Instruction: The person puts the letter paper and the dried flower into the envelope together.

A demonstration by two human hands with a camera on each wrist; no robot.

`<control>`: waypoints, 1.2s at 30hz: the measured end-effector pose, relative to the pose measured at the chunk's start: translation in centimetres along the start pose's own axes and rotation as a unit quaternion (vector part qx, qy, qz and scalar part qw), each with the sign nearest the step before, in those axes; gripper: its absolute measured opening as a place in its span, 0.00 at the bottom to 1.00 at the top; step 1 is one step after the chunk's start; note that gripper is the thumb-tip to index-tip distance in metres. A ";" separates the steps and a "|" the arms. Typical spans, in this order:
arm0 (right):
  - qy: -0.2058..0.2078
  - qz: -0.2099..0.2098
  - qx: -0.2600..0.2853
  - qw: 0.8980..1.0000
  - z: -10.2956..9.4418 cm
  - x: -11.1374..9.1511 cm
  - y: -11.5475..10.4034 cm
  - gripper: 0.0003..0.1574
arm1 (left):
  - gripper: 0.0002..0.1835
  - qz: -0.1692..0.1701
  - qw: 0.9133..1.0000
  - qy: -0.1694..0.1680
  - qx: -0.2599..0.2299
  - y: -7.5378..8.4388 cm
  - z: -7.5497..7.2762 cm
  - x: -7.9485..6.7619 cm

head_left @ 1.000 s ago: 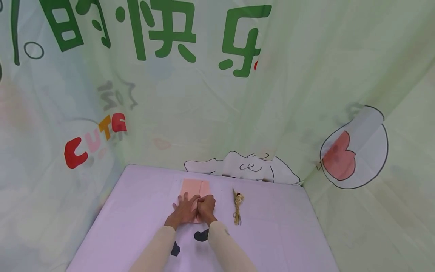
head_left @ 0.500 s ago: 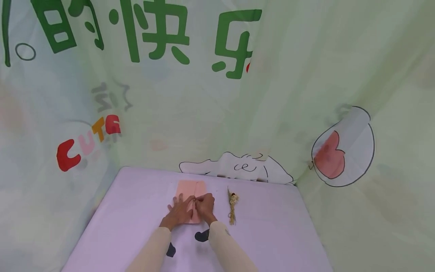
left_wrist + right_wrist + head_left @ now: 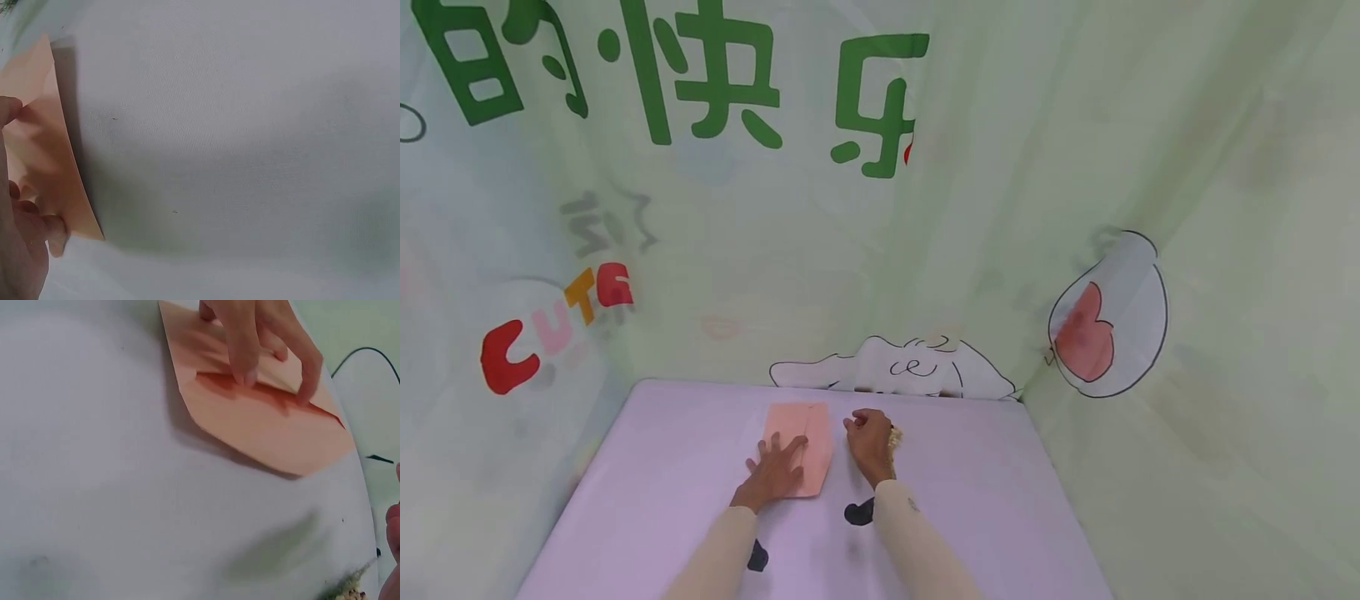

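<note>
Pink paper (image 3: 817, 454), its long axis pointing forward, is pressed by the spread left hand (image 3: 774, 473); the right hand (image 3: 870, 442), grip unclear, is held rightward, near the dried bouquet (image 3: 895, 440).

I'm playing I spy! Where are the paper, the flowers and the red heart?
Paper (image 3: 265, 428): right wrist view, on a bare part of its face.
Flowers (image 3: 896, 437): head view, on the pale blossoms.
Red heart (image 3: 1086, 337): head view, on its middle.
</note>
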State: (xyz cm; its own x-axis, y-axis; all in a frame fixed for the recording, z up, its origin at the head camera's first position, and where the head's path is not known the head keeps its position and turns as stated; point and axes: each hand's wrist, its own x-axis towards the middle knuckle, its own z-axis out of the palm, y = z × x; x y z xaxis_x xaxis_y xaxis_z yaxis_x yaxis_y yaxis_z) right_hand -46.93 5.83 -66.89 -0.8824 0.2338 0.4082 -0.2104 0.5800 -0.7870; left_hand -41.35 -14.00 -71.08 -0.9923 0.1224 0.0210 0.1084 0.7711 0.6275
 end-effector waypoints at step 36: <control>0.034 0.192 -0.061 0.979 -5.0 -2.9 5.4 0.11 | 0.29 -0.015 0.999 -0.038 -0.018 0.9 -1.4 -0.6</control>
State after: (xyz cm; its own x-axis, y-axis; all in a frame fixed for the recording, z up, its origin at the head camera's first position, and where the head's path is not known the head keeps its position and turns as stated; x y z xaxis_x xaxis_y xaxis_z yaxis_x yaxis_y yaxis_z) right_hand -43.46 12.20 -70.05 -0.8555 0.5020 0.1272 0.1866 0.5280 -0.8285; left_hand -40.74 -14.27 -69.49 -0.9874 0.1477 -0.0569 0.0749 0.7528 0.6540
